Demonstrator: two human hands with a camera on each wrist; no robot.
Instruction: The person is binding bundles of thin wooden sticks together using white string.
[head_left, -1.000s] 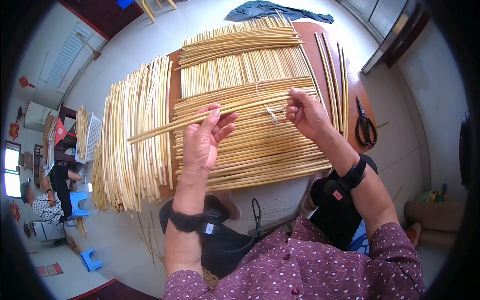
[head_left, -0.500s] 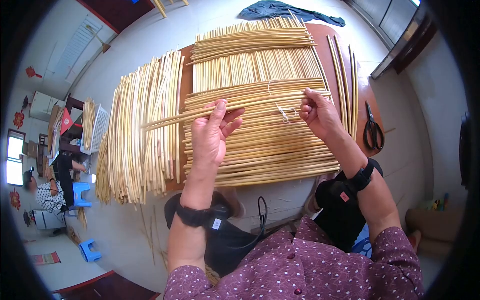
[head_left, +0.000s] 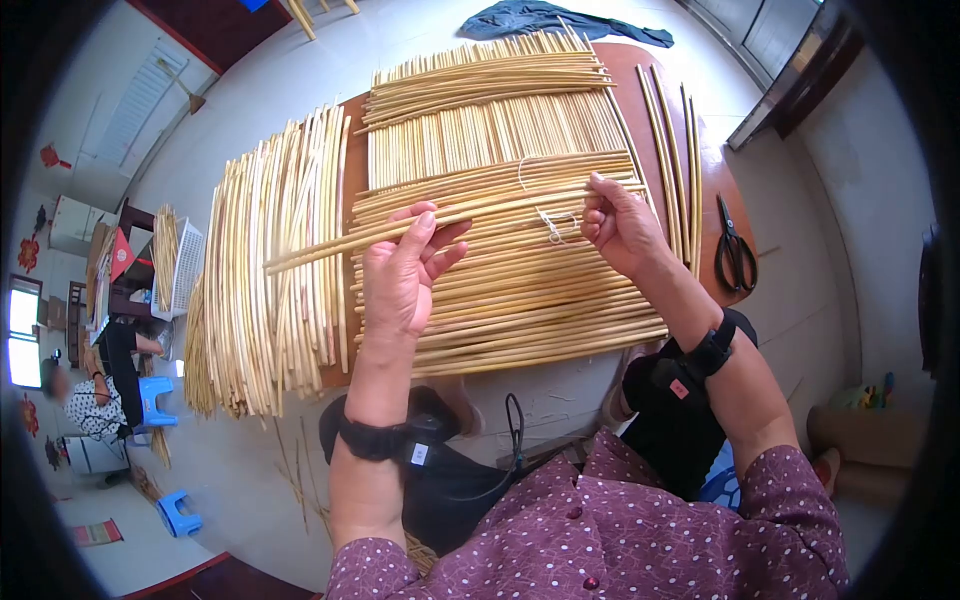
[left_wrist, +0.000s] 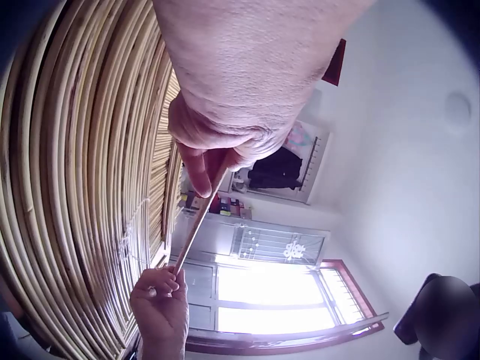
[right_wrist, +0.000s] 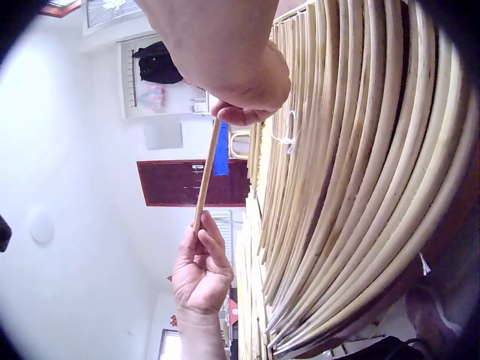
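Note:
Two thin pale sticks [head_left: 340, 243] are held raised above a mat of sticks [head_left: 520, 300]. The left hand [head_left: 400, 275] pinches them between thumb and fingers near their middle, its other fingers spread. At their right end the right hand [head_left: 628, 230] pinches them with thumb and index finger, the other fingers curled. In the left wrist view a stick [left_wrist: 196, 232] runs from the near hand to the right hand [left_wrist: 161, 304]. The right wrist view shows the stick [right_wrist: 206, 176] between both hands. White string [head_left: 552, 225] lies on the mat beside the right hand.
A thick layer of sticks [head_left: 270, 240] lies left on the brown table [head_left: 725, 180]. Black scissors [head_left: 735, 255] and several separate sticks [head_left: 693, 170] lie at right. A bundle [head_left: 490, 85] crosses the far mat. A seated person [head_left: 95, 400] and blue stools [head_left: 178, 512] are at left.
The view swung slightly and came back. Both hands keep their hold on the sticks; at half a second ago the sticks' left ends were spread apart, and now they lie closer together.

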